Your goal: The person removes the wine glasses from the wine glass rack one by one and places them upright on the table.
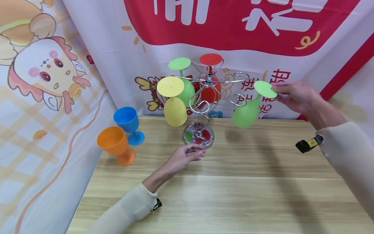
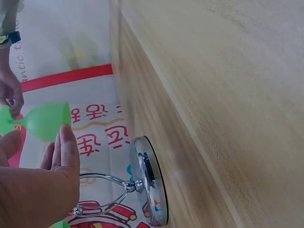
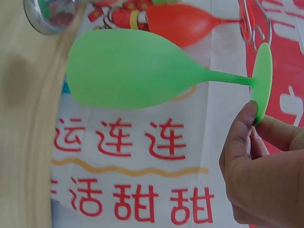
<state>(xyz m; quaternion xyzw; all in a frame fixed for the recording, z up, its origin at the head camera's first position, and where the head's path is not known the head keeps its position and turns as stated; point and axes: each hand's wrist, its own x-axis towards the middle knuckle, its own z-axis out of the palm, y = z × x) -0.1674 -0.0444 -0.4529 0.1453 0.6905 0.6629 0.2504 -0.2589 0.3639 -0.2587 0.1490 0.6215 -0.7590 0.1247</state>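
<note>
Wood-grain tabletop (image 1: 263, 208), backed by white cloth (image 1: 111, 42) printed red. Light-green plastic-looking goblet (image 1: 245, 113) in air, inverted and tilted, just right of curled chrome-wire stand (image 1: 209, 79). Right hand (image 1: 298, 97) pinches goblet by foot rim only; slack pinch could let bowl swing into stand. Left hand (image 1: 187, 157) near round chrome base (image 2: 153, 190), fingers together, thumb apart, gripping nothing; contact unclear. Stand, if bumped, could tip and unseat inverted yellow goblet (image 1: 175, 112), second green goblet (image 1: 188, 92), red goblet (image 1: 211, 59).

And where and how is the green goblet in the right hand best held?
Probably by its foot's rim, from the right: the held green goblet hangs upside down with its thin, flat foot uppermost, leaving the stem bare on the side facing the metal rack.
</note>
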